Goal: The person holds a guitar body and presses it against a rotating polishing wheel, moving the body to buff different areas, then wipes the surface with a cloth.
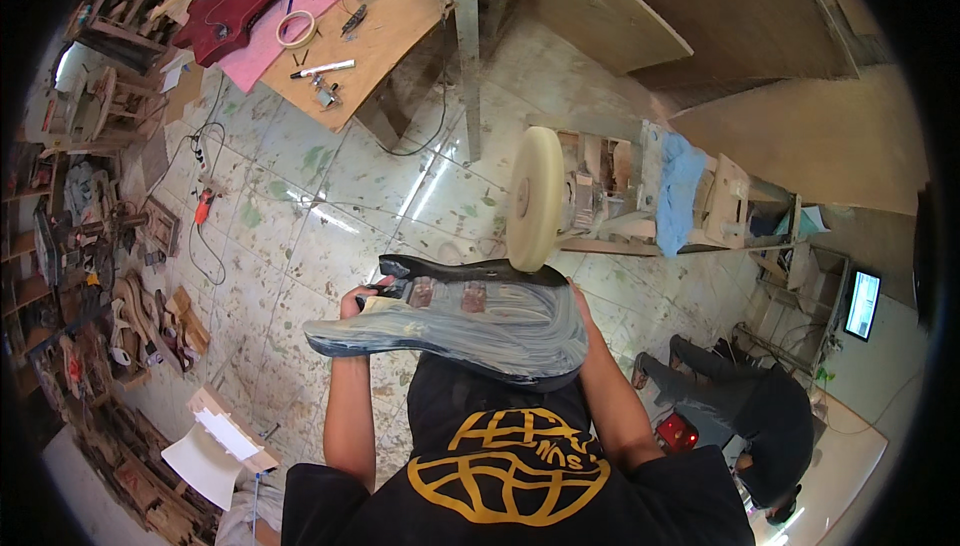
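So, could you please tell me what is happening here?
A person in a black T-shirt holds a black guitar-shaped body covered in whitish streaks. The left hand grips its left end; the right hand, mostly hidden, is at the other end. Its far edge is at the rim of a thick, round cream wheel; whether they touch is unclear. A dark red guitar-shaped body lies on a pink sheet, and another person in dark clothes is bent over at the right.

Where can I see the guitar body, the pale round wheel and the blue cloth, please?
Guitar body (500, 329): head view, on its broad, white-smeared face.
Pale round wheel (532, 196): head view, on its flat side.
Blue cloth (681, 191): head view, on its draped middle.
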{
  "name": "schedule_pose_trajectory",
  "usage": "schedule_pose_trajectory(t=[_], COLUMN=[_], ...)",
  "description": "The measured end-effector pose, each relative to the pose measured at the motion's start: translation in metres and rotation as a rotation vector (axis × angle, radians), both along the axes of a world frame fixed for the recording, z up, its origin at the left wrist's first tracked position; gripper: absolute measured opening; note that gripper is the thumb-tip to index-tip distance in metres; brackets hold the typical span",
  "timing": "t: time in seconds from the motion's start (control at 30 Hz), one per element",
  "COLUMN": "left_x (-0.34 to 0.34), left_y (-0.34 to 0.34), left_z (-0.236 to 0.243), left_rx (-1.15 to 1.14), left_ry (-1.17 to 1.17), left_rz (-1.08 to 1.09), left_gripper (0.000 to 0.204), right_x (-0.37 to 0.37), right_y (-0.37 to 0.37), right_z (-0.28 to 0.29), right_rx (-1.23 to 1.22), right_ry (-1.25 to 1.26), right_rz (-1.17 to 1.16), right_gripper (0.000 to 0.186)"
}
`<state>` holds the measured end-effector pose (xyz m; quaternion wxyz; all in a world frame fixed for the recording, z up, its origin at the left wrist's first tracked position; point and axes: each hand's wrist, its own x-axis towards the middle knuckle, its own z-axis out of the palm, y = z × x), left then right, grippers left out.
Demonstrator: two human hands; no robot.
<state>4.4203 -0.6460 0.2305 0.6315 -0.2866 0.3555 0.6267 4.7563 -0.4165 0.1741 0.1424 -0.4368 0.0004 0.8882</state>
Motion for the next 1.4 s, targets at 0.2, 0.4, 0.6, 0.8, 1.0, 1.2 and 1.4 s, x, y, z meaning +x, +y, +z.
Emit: schedule_pose_trajectory(t=[0.2,0.4,0.6,0.8,1.0,1.2,1.4], left_x=[0.018,0.034,0.056,0.080,0.099,0.115,0.127], left_y=[0.025,0.049,0.066,0.086,0.093,0.106,0.116], left_z=[-0.002,-0.014,-0.028,-0.027,-0.037,-0.021,-0.009], left_rx=[-0.091,-0.057,0.010,0.017,0.098,0.049,0.036], left_ry=[-0.012,-0.006,-0.084,-0.101,-0.119,-0.174,-0.178], left_rz=[0.012,-0.043,-0.047,-0.061,-0.107,-0.137,-0.172], left_gripper=[0.048,0.042,0.039,0.039,0.045,0.041,0.038], right_x=[0.021,0.052,0.099,0.128,0.154,0.159,0.179], right_y=[0.008,0.018,0.035,0.050,0.054,0.051,0.046], right_z=[0.011,0.010,-0.009,0.001,0.019,0.043,0.059], right_rx=[0.009,0.005,-0.001,0.049,0.057,0.092,0.101], right_ry=[0.006,-0.039,-0.071,-0.038,-0.088,-0.304,-0.333], right_rz=[-0.041,-0.076,-0.067,-0.065,-0.112,-0.143,-0.154], right_gripper=[0.048,0.050,0.050,0.050,0.047,0.043,0.041])
